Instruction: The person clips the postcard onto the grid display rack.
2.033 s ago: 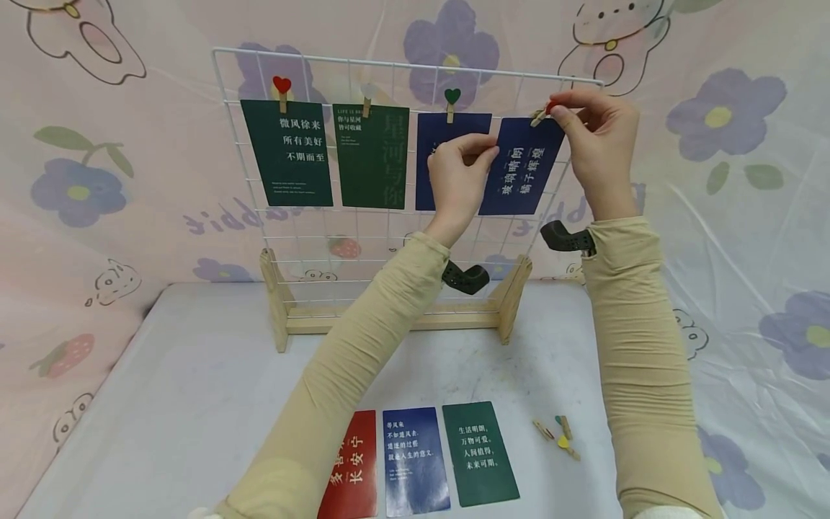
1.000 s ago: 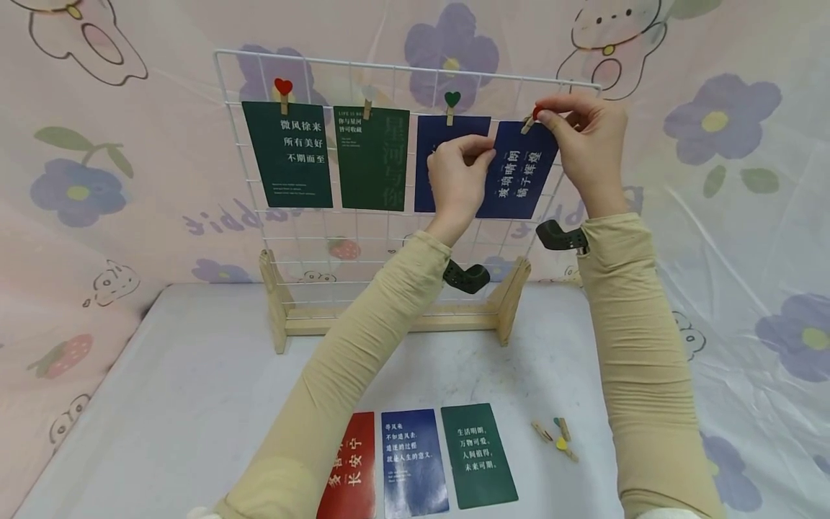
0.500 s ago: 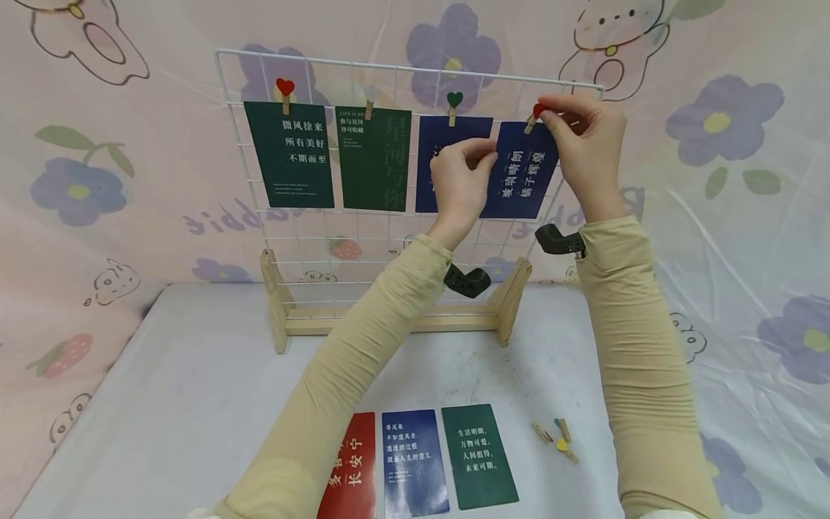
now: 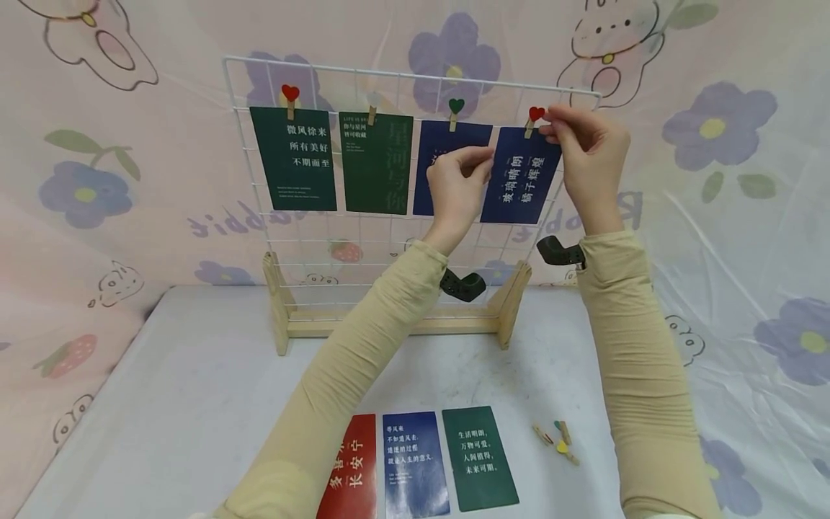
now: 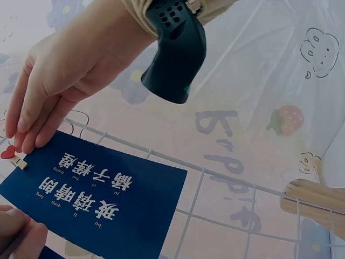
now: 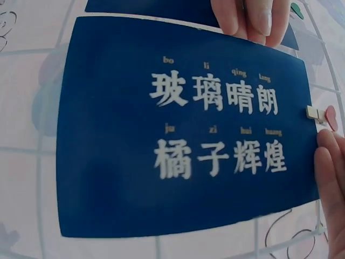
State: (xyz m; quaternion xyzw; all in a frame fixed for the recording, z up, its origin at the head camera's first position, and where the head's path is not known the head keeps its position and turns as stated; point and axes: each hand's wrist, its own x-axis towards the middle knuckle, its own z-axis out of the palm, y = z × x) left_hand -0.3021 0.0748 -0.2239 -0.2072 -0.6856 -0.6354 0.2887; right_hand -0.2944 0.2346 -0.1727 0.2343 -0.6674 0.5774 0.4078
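A dark blue card (image 4: 515, 205) with white characters hangs at the right end of the white wire grid (image 4: 402, 74). At its top edge sits a small wooden clothespin (image 6: 312, 112) with a red heart. My left hand (image 4: 457, 191) pinches the card's left edge between thumb and fingers. My right hand (image 4: 593, 158) is beside the clothespin, off the heart, with its fingertips (image 5: 27, 132) right at the card's upper right corner. Left of it, another blue card (image 4: 424, 158), partly hidden by my left hand, hangs from a green-heart clothespin (image 4: 456, 108).
Two green cards (image 4: 298, 191) (image 4: 376, 187) hang further left on the grid. A wooden base (image 4: 392, 328) supports it. On the white table (image 4: 194, 375) lie a red card (image 4: 357, 497), a blue card (image 4: 415, 497), a green card (image 4: 483, 490) and several loose clothespins (image 4: 563, 447).
My right hand first moved left and down with the red-heart clothespin, tilting it upright on the card, then let go of it and shifted slightly right. My left hand stayed at the card's edge.
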